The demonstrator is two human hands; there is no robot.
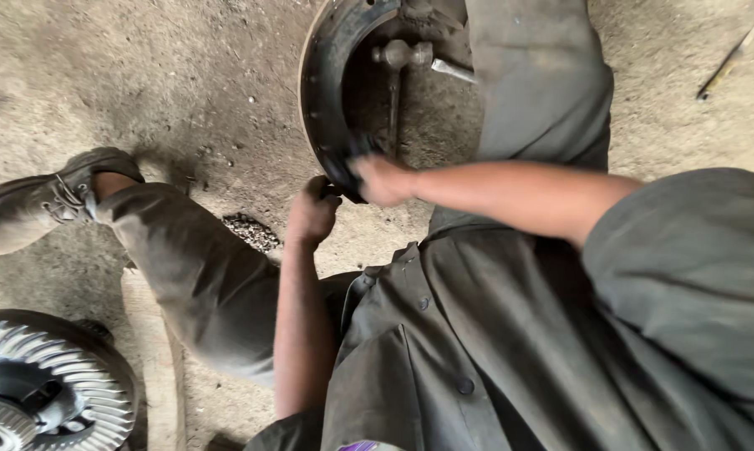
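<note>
Both my hands are meeting out in front of me

My left hand (pixel 312 214) is curling into a loose fist, bare forearm rising straight up from below. My right hand (pixel 379 179) is closing its fingers in a grip just beside it, bare forearm stretching in level from the right, sleeve pushed up past my elbow.

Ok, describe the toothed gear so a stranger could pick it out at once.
Start at the person's bent leg and boot on the left of the dirt floor. Go down to the bottom-left corner, beside a pale wooden plank. There lies the ring gear: round, shiny metal with curved teeth, unlike the dark, smooth drum the hands grip.
</note>
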